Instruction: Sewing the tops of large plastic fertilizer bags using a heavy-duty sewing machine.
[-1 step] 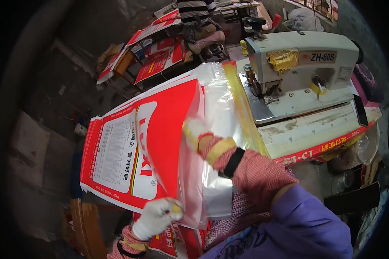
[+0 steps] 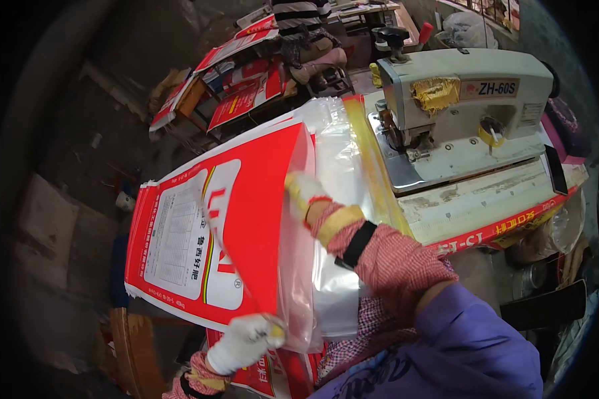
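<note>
Bright glare on clear plastic (image 2: 343, 183)

Both hands (image 2: 241, 344) are wearing white gloves (image 2: 231, 350) with yellow fingertips (image 2: 275, 331); red-checked oversleeves (image 2: 396, 259) are carrying yellow (image 2: 341, 225) and black bands (image 2: 361, 246); a purple top (image 2: 476, 339) is showing dark lettering (image 2: 400, 374).

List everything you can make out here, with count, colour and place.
Printed bags: several, red and white, stacked centre
Plastic sheets: uncountable, clear, right of the stack
Sewing machine: one, pale grey, upper right
Flat phone-like object: one, dark, far right
Farther bags: several, red and white, upper left of centre
Plastic bag: one, clear, top right
Co-worker: one, striped top, top centre
Left hand: one, white glove, at the stack's near edge
Right hand: one, white-and-yellow glove, blurred, over the plastic sheets
</note>
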A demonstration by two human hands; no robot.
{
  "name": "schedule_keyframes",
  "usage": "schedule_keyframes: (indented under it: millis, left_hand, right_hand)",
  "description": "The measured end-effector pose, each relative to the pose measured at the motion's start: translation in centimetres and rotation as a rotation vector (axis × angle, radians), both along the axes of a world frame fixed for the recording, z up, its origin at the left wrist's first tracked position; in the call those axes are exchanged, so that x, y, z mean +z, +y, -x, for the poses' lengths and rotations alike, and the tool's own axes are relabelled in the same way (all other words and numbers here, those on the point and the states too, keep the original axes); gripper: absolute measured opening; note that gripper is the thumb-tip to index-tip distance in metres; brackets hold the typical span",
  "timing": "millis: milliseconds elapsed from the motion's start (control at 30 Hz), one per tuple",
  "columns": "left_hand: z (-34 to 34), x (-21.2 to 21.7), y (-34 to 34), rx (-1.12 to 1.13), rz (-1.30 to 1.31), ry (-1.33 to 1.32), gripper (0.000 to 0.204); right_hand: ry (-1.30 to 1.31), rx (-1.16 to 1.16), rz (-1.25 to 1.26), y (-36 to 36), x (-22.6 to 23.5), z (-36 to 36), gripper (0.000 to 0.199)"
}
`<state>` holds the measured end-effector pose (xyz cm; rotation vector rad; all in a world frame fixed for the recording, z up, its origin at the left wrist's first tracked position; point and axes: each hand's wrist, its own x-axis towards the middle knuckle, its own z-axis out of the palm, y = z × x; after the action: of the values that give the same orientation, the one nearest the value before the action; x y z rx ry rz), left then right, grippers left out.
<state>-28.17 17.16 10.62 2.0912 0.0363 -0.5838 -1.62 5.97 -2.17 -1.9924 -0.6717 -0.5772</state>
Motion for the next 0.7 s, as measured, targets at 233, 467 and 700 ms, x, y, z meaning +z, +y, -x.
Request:
schedule_keyframes:
  millis: [233, 467, 700]
  left_hand:
    - [1.8, -1.0, 1.5, -0.74, -0.168, 0.413, 0.008]
    - [-14.2, 8.9, -4.1, -0.395, -0.388, -0.223, 0.016]
    - [-30.5, 5.1, -7.0, -0.366, -1.281, -1.14, 0.054]
  right_hand:
    - [0.667, -0.275, -0.334, -0.3, -0.5, -8.0, 0.037]
    - [1.137, 0.478, -0.479, -1.0, 4.7, 1.8, 0.087]
    - [0.802, 0.502, -0.323, 0.3, 4.2, 2.0, 0.081]
